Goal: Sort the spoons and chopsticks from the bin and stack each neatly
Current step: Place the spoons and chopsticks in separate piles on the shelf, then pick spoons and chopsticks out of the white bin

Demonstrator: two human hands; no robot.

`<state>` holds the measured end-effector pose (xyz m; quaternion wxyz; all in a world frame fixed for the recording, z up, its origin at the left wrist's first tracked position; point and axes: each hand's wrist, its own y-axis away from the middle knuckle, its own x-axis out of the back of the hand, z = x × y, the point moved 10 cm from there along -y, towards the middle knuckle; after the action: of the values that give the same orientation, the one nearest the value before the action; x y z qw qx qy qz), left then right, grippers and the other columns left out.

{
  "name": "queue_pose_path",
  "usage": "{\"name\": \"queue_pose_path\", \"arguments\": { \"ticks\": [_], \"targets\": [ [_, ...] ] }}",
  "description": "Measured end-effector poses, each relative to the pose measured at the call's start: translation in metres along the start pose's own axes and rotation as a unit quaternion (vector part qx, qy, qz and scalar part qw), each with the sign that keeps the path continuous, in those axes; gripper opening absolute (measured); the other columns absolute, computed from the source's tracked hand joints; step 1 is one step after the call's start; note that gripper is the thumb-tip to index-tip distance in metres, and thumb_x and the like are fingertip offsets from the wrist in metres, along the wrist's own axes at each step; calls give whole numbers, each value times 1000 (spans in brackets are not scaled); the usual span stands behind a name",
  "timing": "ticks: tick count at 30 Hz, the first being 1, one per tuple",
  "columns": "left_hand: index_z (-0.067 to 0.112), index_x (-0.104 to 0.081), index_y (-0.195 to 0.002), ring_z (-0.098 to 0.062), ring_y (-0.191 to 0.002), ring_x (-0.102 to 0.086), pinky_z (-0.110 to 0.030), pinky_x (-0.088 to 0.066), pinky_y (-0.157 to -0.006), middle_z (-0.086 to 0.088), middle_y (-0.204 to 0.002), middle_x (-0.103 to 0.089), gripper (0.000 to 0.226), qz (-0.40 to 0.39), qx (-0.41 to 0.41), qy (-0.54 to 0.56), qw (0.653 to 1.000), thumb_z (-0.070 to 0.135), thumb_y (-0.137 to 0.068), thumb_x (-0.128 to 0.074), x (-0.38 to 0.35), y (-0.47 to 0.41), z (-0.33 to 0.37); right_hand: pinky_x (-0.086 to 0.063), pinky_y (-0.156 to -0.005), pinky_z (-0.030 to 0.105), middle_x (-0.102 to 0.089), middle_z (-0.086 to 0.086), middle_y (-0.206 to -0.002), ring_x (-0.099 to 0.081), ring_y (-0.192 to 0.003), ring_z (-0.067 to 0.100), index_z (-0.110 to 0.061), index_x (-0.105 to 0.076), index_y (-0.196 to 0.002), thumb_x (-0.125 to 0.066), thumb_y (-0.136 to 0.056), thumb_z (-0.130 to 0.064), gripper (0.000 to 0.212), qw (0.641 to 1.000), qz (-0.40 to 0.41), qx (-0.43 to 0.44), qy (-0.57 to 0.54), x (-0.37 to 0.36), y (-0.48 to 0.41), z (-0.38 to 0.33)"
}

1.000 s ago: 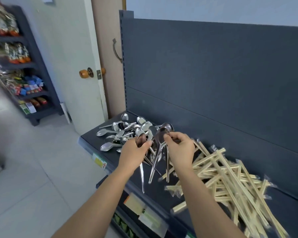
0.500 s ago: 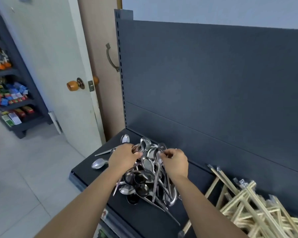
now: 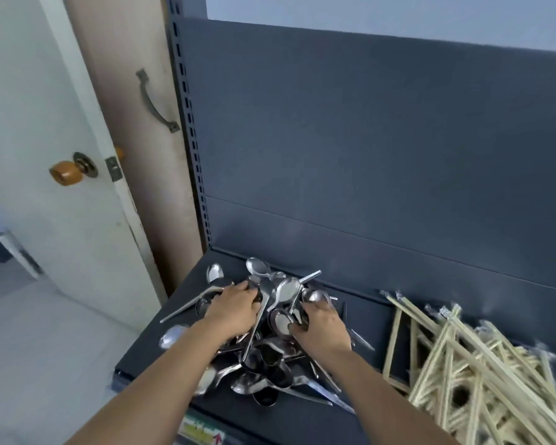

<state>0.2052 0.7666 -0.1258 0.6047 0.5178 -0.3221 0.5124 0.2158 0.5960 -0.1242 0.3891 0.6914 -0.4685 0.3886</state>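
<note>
Stood at a dark grey shelf (image 3: 366,319) with a slotted back panel (image 3: 366,139), next to a white door (image 3: 39,123). Had both hands sunk into the heap of spoons (image 3: 270,361) at the shelf's left end: left hand (image 3: 233,311) with fingers (image 3: 243,289) curled over several handles, right hand (image 3: 323,327) clamped on bowls near the top. Seemed to be bunching them together to square into a stack. Looked shiny, steel, crossed at every angle, a few strays lying apart. Left the wrapped chopsticks (image 3: 463,364) in a loose tangle to the right, apart from the spoons.
</note>
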Motion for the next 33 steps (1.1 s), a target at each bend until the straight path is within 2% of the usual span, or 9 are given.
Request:
{"name": "queue_pose_path", "arguments": {
  "ticks": [2,4,8,12,14,16,19,24,33],
  "targets": [
    [18,-35,-148,-26,-142,-29,-45,-32,-111,-3,-158,-25,49,-8,-12,2,1000,34,-102,-35,-4,2,-3,-35,-111,38,-39,2,-148,-33,-139,24,-21,-43,-142,-59,-89,-46,61,1000,-12,-12,5,-3,5,2],
    [18,-39,-146,-26,-138,-36,-43,-36,-109,-3,-153,-35,48,16,-25,9,1000,33,-100,-37,3,3,-3,-37,-110,38,-41,1,-147,-37,-137,24,-21,-43,-142,-58,-90,-44,59,1000,-10,-20,9,-1,10,3],
    [18,-54,-131,-23,-121,-48,-38,-44,-98,-4,-131,-54,37,98,-44,-34,994,26,-97,-42,27,9,7,-42,-103,37,-52,3,-133,-44,-128,25,-19,-51,-131,-58,-88,-43,49,999,6,-32,27,10,27,9],
    [18,-54,-131,-22,-121,-48,-37,-42,-98,-2,-130,-54,37,127,-90,-64,986,28,-97,-44,37,22,36,-43,-97,36,-56,5,-119,-48,-119,26,-20,-56,-107,-62,-86,-39,30,998,12,-44,41,22,48,21],
    [16,-54,-129,-21,-122,-47,-37,-42,-98,-1,-130,-54,35,130,-115,-81,981,28,-97,-45,38,28,55,-43,-99,35,-55,5,-119,-48,-119,25,-20,-57,-119,-62,-85,-39,39,997,22,-54,49,31,60,31],
    [16,-55,-125,-22,-123,-46,-37,-42,-99,-1,-131,-54,32,134,-139,-99,976,29,-96,-47,38,34,75,-43,-98,34,-56,5,-117,-49,-118,26,-19,-57,-122,-61,-85,-37,41,995,37,-68,56,43,74,43],
    [19,-56,-128,-22,-127,-45,-38,-42,-102,0,-134,-53,36,135,-173,-106,970,31,-95,-49,36,42,112,-43,-100,35,-54,5,-123,-49,-121,26,-19,-55,-125,-61,-86,-39,44,993,54,-91,50,62,97,65],
    [21,-57,-127,-21,-122,-49,-36,-44,-97,3,-128,-57,36,156,-262,-133,943,34,-95,-48,33,72,201,-40,-104,36,-46,4,-142,-42,-130,26,-21,-45,-140,-60,-90,-37,55,985,105,-123,60,105,146,112],
    [21,-59,-122,-21,-118,-50,-36,-45,-93,2,-125,-58,32,179,-361,-121,907,27,-94,-45,2,145,376,-42,-99,37,-53,4,-128,-45,-124,27,-21,-51,-132,-60,-88,-37,48,961,178,-192,88,182,260,230]
  ]
}}
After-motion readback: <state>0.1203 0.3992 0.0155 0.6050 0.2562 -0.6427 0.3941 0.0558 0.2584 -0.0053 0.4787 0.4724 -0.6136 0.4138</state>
